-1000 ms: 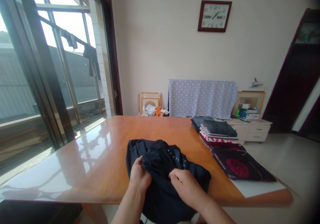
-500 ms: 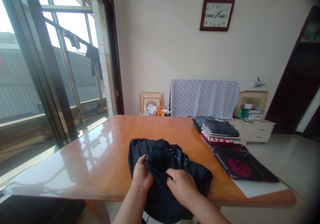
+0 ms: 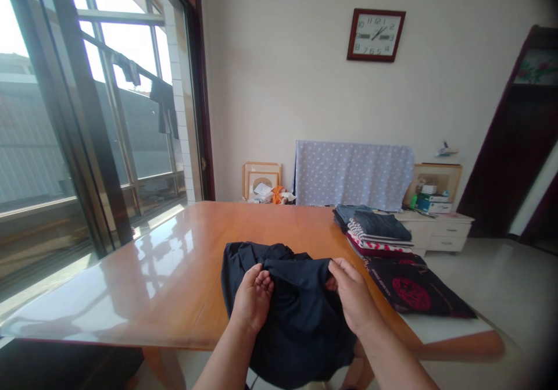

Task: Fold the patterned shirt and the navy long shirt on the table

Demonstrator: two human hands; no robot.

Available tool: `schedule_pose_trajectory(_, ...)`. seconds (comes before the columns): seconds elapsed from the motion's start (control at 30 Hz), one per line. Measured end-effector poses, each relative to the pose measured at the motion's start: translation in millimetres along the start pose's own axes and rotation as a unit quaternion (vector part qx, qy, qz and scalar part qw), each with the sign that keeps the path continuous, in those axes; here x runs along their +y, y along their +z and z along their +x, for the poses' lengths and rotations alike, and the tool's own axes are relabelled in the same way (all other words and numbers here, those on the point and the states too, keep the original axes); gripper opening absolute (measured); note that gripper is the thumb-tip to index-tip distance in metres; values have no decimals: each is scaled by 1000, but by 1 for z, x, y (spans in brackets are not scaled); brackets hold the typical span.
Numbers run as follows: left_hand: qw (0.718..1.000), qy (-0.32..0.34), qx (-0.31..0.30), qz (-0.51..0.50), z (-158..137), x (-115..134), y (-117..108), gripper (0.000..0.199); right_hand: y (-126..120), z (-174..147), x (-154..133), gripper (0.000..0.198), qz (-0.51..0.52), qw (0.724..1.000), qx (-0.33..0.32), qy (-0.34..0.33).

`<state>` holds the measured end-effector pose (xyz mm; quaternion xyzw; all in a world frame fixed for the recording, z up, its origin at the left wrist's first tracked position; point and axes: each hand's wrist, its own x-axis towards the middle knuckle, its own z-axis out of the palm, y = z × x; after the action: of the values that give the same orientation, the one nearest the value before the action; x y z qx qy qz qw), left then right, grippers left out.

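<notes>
Left hand (image 3: 254, 300) and right hand (image 3: 352, 297) pinch an edge of the dark garment (image 3: 303, 320), apparently spreading it between them; the rest hangs below both hands, off the surface (image 3: 174, 314).

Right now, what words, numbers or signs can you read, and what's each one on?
"10 11 12 1 2 3 4 5 6 7 8": wall clock; the 9 is unclear, its small displays unreadable.
Lettering on the dark cloth with the red design: too blurred to read.
Held navy garment: no readable text.
</notes>
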<state>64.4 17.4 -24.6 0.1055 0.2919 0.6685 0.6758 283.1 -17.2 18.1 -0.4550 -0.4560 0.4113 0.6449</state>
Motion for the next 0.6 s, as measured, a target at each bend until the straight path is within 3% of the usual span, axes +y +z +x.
schedule_pose_trajectory(0.17,996,45,-49,60,-3,-5,-1,24,-5,10,-9,30,95,993,69,-11)
schedule_pose_trajectory(0.27,985,76,-95,123,-9,-8,1,33,-8,8,-22,30,154,986,57,-5)
schedule_pose_trajectory(0.33,971,77,-124,188,-15,-9,5,42,-7,-1,-32,30,161,987,-8,12)
schedule_pose_trajectory(0.43,939,51,-155,301,-26,-11,13,51,-1,-23,-44,32,103,973,-197,59)
schedule_pose_trajectory(0.53,914,30,-181,362,-34,-12,21,37,6,-40,-50,37,-2,929,-360,88)
schedule_pose_trajectory(0.6,902,12,-194,385,-37,-12,24,26,9,-40,-48,43,-28,914,-394,92)
